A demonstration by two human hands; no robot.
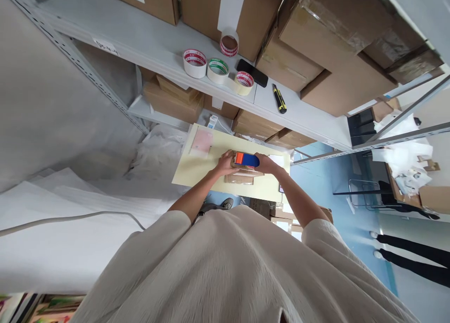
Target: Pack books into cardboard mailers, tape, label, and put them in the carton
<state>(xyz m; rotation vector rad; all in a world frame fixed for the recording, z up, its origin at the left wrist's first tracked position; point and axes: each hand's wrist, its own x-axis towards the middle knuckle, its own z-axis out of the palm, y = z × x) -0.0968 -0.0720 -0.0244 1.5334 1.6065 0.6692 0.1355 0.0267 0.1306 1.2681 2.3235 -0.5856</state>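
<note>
A blue and orange tape dispenser (250, 160) is between my two hands, above a small taped cardboard box (239, 179) on the pale yellow tabletop (190, 161). My right hand (265, 164) is closed around the blue end of the dispenser. At the orange end, my left hand (225, 163) has its fingers curled in against the dispenser and what looks like its tape roll. The hands partly hide the box and the undersides of what they grip.
Above the table, a grey shelf (154, 46) carries tape rolls (195, 63), a black phone (252, 72), a yellow-black utility knife (279, 98) and large cartons (225, 13). White sheets (87, 206) lie at left. A person's legs (415, 257) show at right.
</note>
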